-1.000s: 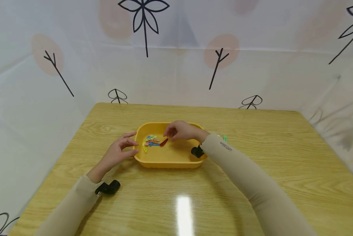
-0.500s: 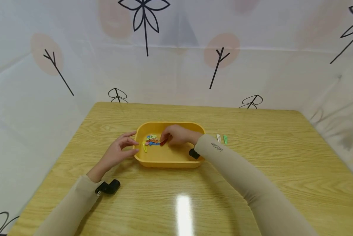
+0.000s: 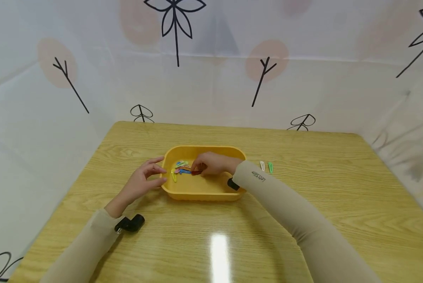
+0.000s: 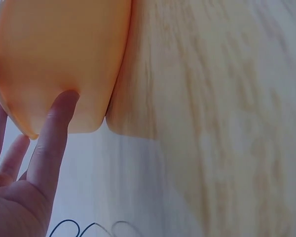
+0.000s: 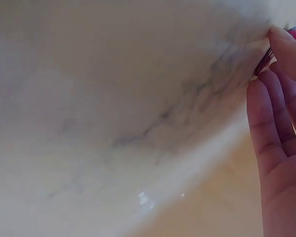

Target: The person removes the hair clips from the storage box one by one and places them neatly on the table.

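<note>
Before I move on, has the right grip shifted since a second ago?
Yes: in the head view, the right grip has moved away from the table's far edge and now pinches the red clip.

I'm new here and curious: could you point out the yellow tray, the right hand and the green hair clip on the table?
Yellow tray (image 3: 202, 185): head view, bare floor inside.
Right hand (image 3: 212, 162): head view, back of the hand.
Green hair clip (image 3: 270, 168): head view, middle of the clip.

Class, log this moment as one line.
right hand: pinches red clip; left hand: touches yellow tray; inside: mixed clips; table: white clip, green clip
</note>
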Tool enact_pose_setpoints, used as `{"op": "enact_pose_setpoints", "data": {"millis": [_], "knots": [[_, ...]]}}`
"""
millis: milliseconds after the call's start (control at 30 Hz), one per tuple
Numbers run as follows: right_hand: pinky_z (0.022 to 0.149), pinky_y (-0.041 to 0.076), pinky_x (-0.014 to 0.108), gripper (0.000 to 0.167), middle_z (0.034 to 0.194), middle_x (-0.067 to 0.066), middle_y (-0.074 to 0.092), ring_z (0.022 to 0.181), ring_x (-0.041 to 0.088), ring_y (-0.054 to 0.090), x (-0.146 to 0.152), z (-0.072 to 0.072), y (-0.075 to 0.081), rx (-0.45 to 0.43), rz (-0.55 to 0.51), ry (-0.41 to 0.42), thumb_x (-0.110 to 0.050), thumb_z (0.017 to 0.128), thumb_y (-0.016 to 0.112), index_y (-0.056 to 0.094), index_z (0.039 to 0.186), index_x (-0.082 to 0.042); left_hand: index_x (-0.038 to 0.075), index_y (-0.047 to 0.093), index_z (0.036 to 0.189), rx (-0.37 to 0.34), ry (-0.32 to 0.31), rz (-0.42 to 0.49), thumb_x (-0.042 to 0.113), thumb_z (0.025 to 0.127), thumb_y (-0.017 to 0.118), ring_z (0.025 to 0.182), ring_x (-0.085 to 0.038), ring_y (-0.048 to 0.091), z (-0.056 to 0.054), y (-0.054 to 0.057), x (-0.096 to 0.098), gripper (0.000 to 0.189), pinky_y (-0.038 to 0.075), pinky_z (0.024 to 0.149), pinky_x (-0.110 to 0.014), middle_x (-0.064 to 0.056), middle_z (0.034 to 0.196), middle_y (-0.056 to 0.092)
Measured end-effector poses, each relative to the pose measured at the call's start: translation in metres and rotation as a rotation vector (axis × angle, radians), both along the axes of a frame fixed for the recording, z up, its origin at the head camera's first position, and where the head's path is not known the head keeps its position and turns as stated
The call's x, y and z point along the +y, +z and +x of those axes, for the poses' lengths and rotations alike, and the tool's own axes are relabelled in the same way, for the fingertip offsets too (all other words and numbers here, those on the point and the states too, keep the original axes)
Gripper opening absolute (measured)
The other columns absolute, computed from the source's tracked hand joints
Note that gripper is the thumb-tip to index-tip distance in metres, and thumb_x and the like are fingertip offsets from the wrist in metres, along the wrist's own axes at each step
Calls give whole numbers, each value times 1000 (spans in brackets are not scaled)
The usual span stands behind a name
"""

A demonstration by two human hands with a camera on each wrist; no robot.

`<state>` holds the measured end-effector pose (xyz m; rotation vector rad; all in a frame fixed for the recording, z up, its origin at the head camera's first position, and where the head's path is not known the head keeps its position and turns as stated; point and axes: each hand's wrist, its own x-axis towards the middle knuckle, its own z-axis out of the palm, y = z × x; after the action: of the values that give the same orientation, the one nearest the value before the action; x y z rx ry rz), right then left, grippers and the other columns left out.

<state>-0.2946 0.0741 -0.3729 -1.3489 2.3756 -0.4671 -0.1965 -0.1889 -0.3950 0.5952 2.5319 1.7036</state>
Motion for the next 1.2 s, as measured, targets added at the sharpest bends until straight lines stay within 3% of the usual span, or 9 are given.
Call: {"op": "enact_pose_setpoints", "data": {"millis": [400,667,967,1200], "knots": [[74,43,22,26,94,0,61,78,12,49,-2,3,3,58,55,82,-2,88,63,68,112,-11,-5,62,101,-9,0,10,11,86,68,115,-34,48,0,1,1,23,35,100,-50,-11,144,34],[70,39,22,19,68,-2,44,70,12,42,-7,4,3,171,92,142,0,83,62,68,100,-7,-4,62,101,-7,-1,2,12,86,68,115,-33,48,0,1,1,22,34,101,-50,-10,144,34],[68,38,24,22,73,-1,49,71,13,44,-6,3,1,190,100,95,4,81,59,67,99,-7,-3,63,101,-6,2,-3,12,86,69,115,-33,48,1,1,2,22,34,101,-50,-10,144,34],[70,43,24,27,84,4,60,73,15,47,-3,4,3,104,75,10,5,83,59,67,104,-8,-3,63,101,-6,2,-5,12,86,68,115,-33,48,1,2,1,22,34,101,-50,-10,144,34]]}}
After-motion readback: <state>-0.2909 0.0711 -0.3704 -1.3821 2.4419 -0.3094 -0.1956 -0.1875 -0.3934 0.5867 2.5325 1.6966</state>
